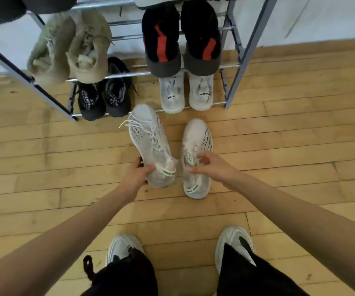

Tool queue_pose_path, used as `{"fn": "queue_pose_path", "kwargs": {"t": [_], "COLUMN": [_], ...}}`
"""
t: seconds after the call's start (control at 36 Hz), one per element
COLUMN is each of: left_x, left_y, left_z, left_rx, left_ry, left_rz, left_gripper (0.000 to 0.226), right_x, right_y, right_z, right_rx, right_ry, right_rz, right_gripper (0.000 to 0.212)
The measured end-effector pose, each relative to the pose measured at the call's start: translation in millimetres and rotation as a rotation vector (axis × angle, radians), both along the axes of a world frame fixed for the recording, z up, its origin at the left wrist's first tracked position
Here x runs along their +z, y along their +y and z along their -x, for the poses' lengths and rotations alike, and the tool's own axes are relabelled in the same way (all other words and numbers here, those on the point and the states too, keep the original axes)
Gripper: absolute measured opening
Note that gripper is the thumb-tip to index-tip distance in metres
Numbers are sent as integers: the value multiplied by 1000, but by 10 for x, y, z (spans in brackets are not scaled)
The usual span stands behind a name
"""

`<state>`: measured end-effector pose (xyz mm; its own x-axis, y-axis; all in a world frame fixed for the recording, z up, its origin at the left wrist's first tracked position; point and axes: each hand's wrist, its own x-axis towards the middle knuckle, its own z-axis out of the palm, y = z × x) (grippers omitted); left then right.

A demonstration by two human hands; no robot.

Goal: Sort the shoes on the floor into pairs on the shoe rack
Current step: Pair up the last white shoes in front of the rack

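Ahead of both grips: the shoe rack (247, 60). Left grip (136, 176) clamps the left white sneaker (148, 135) by its heel, right grip (210, 165) pinches the right white sneaker (198, 135) at its collar. Thin pinch, might slip imo.

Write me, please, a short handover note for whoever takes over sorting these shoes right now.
Left hand grips the heel of a white knit sneaker, toe towards the shoe rack.
Right hand pinches the collar of the matching sneaker, which lies on the floor.
Done: black pair and white pair on the bottom shelf; beige fuzzy pair and black-and-red pair above.
Left: set the knit pair together on the rack. The upper shelves are cut off, so check there for room.
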<state>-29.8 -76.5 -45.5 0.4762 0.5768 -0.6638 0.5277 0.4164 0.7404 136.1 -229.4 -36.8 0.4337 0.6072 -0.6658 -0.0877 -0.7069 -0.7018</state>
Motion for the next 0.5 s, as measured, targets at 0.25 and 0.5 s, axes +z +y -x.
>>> {"fn": "queue_pose_path", "kwargs": {"t": [0.25, 0.5], "left_x": [-290, -382], "left_y": [119, 51], "left_z": [364, 414], "left_rx": [-141, -136], "left_ry": [102, 98], "left_rz": [98, 262], "left_gripper": [51, 88], "right_x": [-320, -464], "right_y": [-111, -50], "right_z": [85, 231], "right_rx": [-114, -150], "right_ry": [-13, -61], "right_rz": [345, 348], "right_gripper": [81, 67]}}
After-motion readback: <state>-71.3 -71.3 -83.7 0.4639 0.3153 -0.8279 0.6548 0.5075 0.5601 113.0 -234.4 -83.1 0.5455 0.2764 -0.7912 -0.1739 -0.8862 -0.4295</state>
